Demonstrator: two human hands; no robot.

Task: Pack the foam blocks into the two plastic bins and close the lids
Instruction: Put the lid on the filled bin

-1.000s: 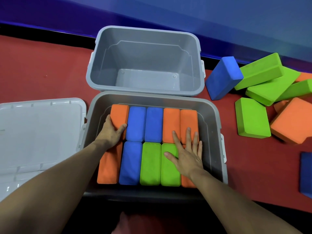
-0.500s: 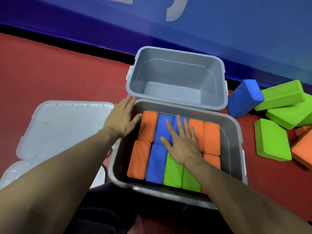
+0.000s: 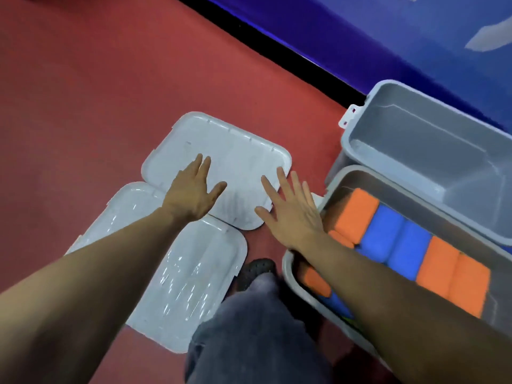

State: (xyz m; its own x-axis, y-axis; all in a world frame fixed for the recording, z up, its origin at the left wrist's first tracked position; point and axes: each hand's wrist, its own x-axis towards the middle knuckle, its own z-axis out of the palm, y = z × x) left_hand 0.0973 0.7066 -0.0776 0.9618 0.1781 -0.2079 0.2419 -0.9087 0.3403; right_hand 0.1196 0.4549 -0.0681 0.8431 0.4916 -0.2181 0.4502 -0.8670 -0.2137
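Two white lids lie on the red floor at my left: the upper lid (image 3: 235, 162) partly overlaps the lower lid (image 3: 188, 284). My left hand (image 3: 194, 189) is spread flat over the upper lid's left part. My right hand (image 3: 291, 209) reaches with straight fingers over that lid's right edge. The near grey bin (image 3: 293, 275) at the right is packed with orange blocks (image 3: 357, 214) and blue blocks (image 3: 396, 239); my right forearm hides part of them. Behind it stands the far grey bin (image 3: 415, 139) with nothing inside.
My knee in dark trousers (image 3: 257, 328) and a dark shoe (image 3: 255, 270) sit between the lids and the near bin. A black strip and a blue wall (image 3: 360, 31) run behind the bins. Bare red floor (image 3: 83, 92) stretches to the left.
My view swung left, away from the loose blocks. Both hands left the packed bin and moved to the upper lid, the left one from the bin's rim, the right from the blocks.
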